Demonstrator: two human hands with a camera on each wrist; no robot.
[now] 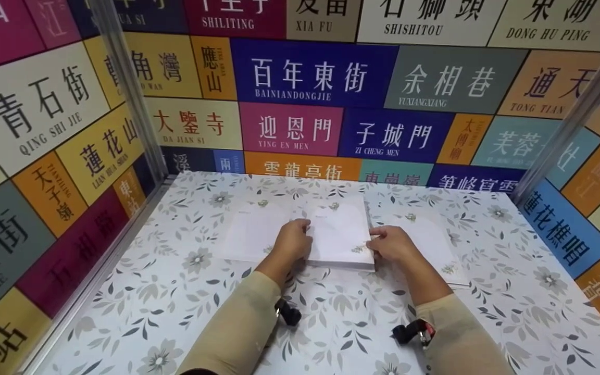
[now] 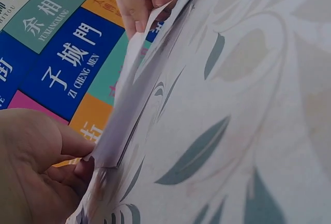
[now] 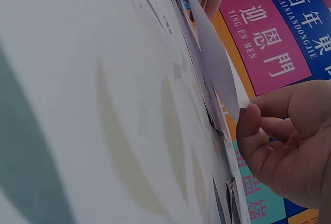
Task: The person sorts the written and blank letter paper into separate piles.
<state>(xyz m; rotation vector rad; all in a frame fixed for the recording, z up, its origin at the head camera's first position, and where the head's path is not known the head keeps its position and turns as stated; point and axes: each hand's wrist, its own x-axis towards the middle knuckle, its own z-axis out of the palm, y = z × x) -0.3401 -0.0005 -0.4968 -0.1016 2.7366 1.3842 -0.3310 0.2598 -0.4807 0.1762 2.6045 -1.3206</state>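
Note:
A white sheet of paper (image 1: 337, 234) with small plant prints lies between my two hands, its front edge raised off the table. My left hand (image 1: 293, 240) pinches its left edge; in the left wrist view that hand (image 2: 41, 162) has thumb and fingers on the paper (image 2: 116, 136). At the right edge my right hand (image 1: 396, 244) grips the paper. The right wrist view shows the right hand (image 3: 289, 136) pinching a corner of the bent sheet (image 3: 220, 69) between thumb and finger. Whether more than one sheet is held, I cannot tell.
Similar printed white paper lies on both sides: a left sheet (image 1: 255, 229) and a right sheet (image 1: 422, 239). Beneath is a table (image 1: 196, 312) covered in a grey leaf and flower pattern. Panels of coloured signs (image 1: 310, 73) stand behind and beside it, with metal posts (image 1: 133, 94) at the corners.

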